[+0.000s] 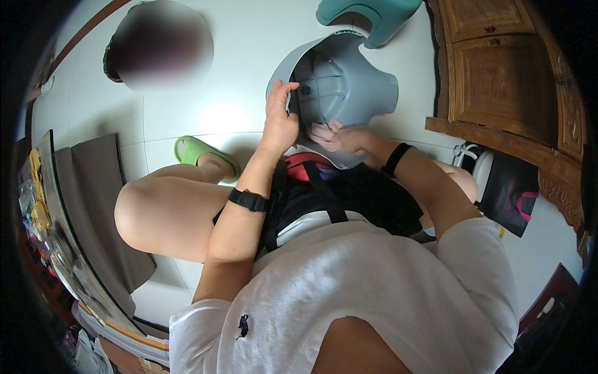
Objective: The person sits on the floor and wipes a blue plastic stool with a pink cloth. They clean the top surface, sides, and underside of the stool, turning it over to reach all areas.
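A grey moulded plastic shell [374, 90], hollow and with ribs inside, lies tipped in front of my knees with its inside facing up. My left hand [281, 121] rests against its left rim, fingers stretched out and apart. At the near inner edge is my right hand [339, 137], its fingers bunched together. Something pale and pinkish shows at those fingertips; I cannot make out whether it is a cloth or only the fingers. A black bag with a red part [302, 169] lies across my lap, partly under the shell.
A teal plastic piece [380, 15] stands just beyond the shell. Wooden cabinets [504, 81] line the right, with a black bag [509, 193] below them. At left are a glass-topped table [87, 243] holding small items and a green slipper [202, 154] on my foot. A blurred round shape [162, 47] is at far left.
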`<state>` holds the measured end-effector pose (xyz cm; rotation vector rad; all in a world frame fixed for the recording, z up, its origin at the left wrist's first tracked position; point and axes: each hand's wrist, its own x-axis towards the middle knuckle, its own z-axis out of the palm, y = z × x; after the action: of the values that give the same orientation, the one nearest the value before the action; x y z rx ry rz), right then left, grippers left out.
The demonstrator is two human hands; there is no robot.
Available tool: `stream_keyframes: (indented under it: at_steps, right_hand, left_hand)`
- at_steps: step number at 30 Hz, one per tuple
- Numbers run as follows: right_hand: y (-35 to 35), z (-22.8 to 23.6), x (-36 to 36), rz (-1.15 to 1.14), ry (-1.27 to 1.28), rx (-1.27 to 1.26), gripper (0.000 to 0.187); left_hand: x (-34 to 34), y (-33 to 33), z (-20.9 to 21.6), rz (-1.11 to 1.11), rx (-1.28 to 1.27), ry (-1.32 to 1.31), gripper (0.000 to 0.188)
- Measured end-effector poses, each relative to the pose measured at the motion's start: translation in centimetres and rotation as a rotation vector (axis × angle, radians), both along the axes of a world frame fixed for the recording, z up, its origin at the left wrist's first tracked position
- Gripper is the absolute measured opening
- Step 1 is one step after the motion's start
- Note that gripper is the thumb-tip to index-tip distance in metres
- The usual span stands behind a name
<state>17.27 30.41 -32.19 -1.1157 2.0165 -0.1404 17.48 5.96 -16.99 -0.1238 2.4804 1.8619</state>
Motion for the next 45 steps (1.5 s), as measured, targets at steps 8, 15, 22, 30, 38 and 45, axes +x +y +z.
stream_keyframes:
  at_steps: [8, 15, 22, 30, 38, 45]
  right_hand:
    - [-3.3, 6.3, -1.9, -0.204, 0.338, 0.413, 0.042]
    - [-4.2, -0.5, -1.0, -0.214, -0.331, 0.053, 0.047]
    - [-1.9, 12.6, -1.5, -0.153, -0.316, 0.126, 0.058]
    - [-1.3, 7.6, 1.7, -0.252, -0.147, -0.092, 0.018]
    - [-2.9, 15.6, 0.6, -0.334, -0.245, 0.333, 0.055]
    - [-4.3, 11.6, 1.1, -0.171, -0.129, 0.299, 0.052]
  left_hand:
    - [0.7, 0.0, -0.1, -0.018, -0.067, 0.001, 0.069]
    - [0.3, 0.3, -0.1, -0.034, -0.061, 0.010, 0.068]
    - [0.4, 0.1, 0.5, -0.004, -0.041, -0.016, 0.069]
    - [0.4, -0.1, 0.1, 0.036, -0.019, -0.016, 0.068]
    - [0.4, 0.2, 0.3, 0.076, -0.025, -0.012, 0.067]
    - [0.7, -0.1, 0.3, 0.084, -0.020, 0.000, 0.066]
